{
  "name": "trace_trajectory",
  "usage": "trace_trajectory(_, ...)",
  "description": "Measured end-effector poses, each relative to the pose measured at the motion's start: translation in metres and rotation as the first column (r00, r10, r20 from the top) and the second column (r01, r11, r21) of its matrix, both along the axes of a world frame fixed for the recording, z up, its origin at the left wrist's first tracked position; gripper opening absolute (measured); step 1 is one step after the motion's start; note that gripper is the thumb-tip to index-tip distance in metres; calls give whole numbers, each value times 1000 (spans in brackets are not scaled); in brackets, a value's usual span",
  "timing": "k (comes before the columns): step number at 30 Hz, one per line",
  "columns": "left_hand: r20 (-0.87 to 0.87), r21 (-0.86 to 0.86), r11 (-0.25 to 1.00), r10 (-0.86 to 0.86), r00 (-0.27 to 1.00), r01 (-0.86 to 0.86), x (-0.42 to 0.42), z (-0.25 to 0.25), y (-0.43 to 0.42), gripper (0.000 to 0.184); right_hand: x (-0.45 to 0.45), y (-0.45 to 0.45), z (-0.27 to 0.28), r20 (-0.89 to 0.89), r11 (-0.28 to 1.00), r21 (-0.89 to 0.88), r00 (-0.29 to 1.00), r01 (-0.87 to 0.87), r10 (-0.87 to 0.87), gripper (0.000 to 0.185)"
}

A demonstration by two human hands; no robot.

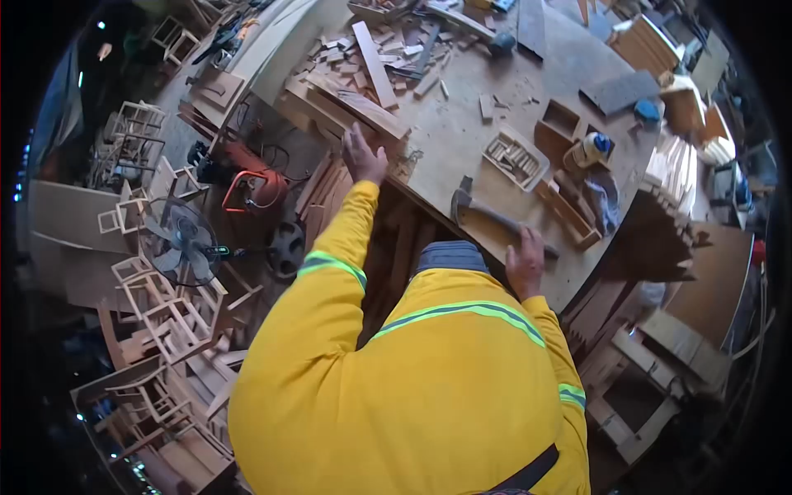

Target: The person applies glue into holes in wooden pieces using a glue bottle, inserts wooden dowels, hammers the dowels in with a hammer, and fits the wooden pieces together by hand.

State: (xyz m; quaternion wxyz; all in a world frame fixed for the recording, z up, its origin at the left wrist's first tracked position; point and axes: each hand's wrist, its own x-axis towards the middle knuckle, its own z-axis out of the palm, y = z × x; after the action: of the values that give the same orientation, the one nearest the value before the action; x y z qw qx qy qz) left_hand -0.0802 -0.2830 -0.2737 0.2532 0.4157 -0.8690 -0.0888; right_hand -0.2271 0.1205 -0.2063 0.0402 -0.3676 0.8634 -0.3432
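My left hand [364, 157] is open, its fingers apart, at the near end of some stacked wooden boards [371, 114] by the workbench edge. Whether the fingertips press on the wood is hard to tell. A hammer [487, 212] lies slantwise along the front edge of the workbench [450, 153], its head to the left. My right hand [525, 262] has its fingers over the handle near the right end, with the thumb on the near side. Yellow sleeves with reflective bands cover both arms.
Behind the hammer are a tray of small wood pieces [516, 160], an open wooden box [569, 216] and a glue bottle [587, 151]. Wood offcuts [351, 62] lie at the back left. A fan [181, 239] and chair frames [165, 309] stand left.
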Motion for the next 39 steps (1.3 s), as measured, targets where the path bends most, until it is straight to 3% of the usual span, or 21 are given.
trace_trajectory(2, -300, 47, 986, 165, 940, -158, -15, -6, 24, 65, 14, 29, -3, 34, 994, -48, 995, 96, -95, 52)
trace_trajectory(4, -212, 215, 975, -12, 977, 59, -12, -21, 67, 52, 19, 61, -6, 48, 958, -143, 968, 249, -245, 48)
trace_trajectory(5, -209, 214, 974, -23, 978, 69, -16, -29, 82, 52, 25, 78, -11, 51, 955, -143, 965, 260, -256, 48)
trace_trajectory(7, 28, 184, 939, -300, 954, 290, -24, -17, 110, 48, 40, 109, -27, 58, 923, -146, 934, 356, -352, 44)
trace_trajectory(12, 17, 65, 987, -147, 989, 146, -63, -5, 76, 54, 51, 143, -38, 102, 924, -119, 930, 363, -352, 42)
trace_trajectory(14, 116, 353, 919, -227, 967, 173, -69, -8, 46, 59, 50, 145, -39, 206, 913, -75, 902, 402, -380, 41)
trace_trajectory(19, 175, 373, 914, -239, 955, 160, -70, 1, 3, 63, 49, 150, -32, 274, 920, 3, 885, 391, -377, 41)
trace_trajectory(22, 262, 309, 951, -109, 959, 24, -71, 1, 4, 62, 54, 157, -37, 260, 925, 6, 892, 381, -370, 43)
trace_trajectory(27, 289, 117, 993, -58, 956, 25, -59, -15, 18, 51, 61, 160, -41, 131, 928, 8, 920, 372, -370, 44)
trace_trajectory(29, -54, 410, 906, -89, 995, 104, -46, -37, 37, 36, 62, 155, -36, 175, 922, 4, 908, 387, -382, 44)
trace_trajectory(31, -242, 138, 982, -93, 966, 129, -33, -55, 83, 23, 60, 150, -27, 257, 905, -2, 875, 426, -411, 44)
trace_trajectory(35, -183, 235, 972, 16, 983, 28, -23, -2, 148, 18, 54, 150, -34, 257, 932, -31, 904, 362, -343, 42)
trace_trajectory(37, -458, 545, 800, 33, 888, 251, -36, 39, 162, 14, 49, 145, -36, 253, 940, -32, 912, 340, -322, 41)
trace_trajectory(39, -635, 676, 521, 52, 771, 521, -55, 98, 178, 18, 43, 145, -35, 244, 944, -17, 917, 330, -316, 40)
